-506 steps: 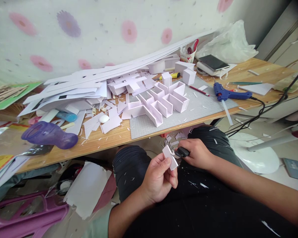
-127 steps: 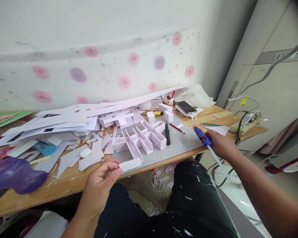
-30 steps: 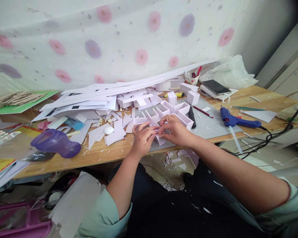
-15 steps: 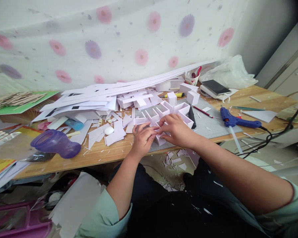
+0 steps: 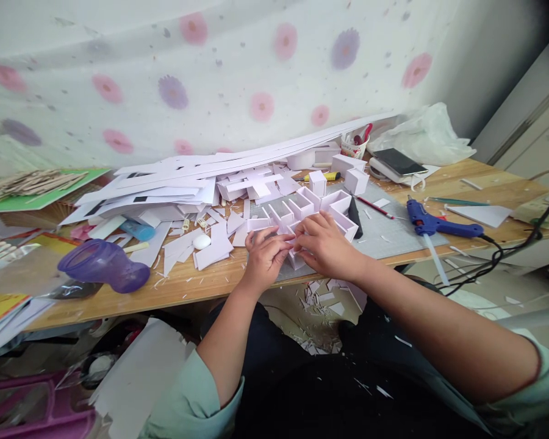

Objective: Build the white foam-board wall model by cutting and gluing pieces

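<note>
Head view: from where I stand, the left hand and right hand meet at the white card structure, fingers bent and partly closed; whether either pinches a piece, I cannot tell; uneven fingertip pressure could skew or part its thin walls; it sits on the grey mat, open compartments upward, long axis running left to right and slanting away at the right; a black-handled tool lies just beside it, the blue glue gun farther right.
</note>
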Demonstrator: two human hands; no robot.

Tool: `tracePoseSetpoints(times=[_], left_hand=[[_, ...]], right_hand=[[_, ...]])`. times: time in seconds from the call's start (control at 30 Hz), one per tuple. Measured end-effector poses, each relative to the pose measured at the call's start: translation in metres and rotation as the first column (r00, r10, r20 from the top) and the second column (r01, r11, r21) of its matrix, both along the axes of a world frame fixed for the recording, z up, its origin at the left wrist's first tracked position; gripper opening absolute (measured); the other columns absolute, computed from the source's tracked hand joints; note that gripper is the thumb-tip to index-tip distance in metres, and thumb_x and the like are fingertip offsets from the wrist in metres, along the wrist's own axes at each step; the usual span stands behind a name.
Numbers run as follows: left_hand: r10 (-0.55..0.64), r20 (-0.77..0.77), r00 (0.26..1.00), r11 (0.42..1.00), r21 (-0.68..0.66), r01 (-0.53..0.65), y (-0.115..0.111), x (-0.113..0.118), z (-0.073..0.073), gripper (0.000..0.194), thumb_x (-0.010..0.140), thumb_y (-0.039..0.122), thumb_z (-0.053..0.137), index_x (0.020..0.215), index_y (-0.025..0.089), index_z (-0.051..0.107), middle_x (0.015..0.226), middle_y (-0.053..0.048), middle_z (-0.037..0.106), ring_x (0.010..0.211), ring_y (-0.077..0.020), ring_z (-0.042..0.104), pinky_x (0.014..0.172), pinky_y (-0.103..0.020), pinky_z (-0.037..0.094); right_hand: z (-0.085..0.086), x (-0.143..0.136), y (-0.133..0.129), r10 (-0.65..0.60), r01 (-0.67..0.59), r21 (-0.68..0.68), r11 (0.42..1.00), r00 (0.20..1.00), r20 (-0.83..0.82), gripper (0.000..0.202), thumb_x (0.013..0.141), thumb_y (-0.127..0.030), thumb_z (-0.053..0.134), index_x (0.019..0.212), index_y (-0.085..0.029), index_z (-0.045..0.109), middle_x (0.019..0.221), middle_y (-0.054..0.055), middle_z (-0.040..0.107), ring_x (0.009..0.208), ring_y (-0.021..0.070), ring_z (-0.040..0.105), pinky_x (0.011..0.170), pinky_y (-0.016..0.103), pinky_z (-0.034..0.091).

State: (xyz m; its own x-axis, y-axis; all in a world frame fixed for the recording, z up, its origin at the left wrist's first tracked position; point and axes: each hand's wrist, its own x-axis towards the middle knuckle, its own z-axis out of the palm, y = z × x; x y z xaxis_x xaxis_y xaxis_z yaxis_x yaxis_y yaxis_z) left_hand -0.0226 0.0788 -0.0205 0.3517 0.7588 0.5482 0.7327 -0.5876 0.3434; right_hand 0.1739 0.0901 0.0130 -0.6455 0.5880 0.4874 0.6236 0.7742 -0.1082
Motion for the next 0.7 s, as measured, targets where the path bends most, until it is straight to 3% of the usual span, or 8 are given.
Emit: tracePoseSetpoints(times=[0.7], left_hand=[[-0.032,-0.031,0.999,0.999,-0.02,0.031,-0.0049,-0.0006,0.0041,0.019,0.081,0.024,0.059,0.099,0.028,0.063,0.118,-0.001,0.068,0.127,-0.0254,0.045,0.109,-0.052,0.018]], right_hand=[[-0.0067,0.0032,-0.0056,0.006,-0.006,0.088,0.996,1.0,0.0,0.013,0.085,-0.016,0.053,0.089,-0.02,0.065,0.102,0.009,0.059,0.1,0.0259,0.046,0.104,0.053,0.02]])
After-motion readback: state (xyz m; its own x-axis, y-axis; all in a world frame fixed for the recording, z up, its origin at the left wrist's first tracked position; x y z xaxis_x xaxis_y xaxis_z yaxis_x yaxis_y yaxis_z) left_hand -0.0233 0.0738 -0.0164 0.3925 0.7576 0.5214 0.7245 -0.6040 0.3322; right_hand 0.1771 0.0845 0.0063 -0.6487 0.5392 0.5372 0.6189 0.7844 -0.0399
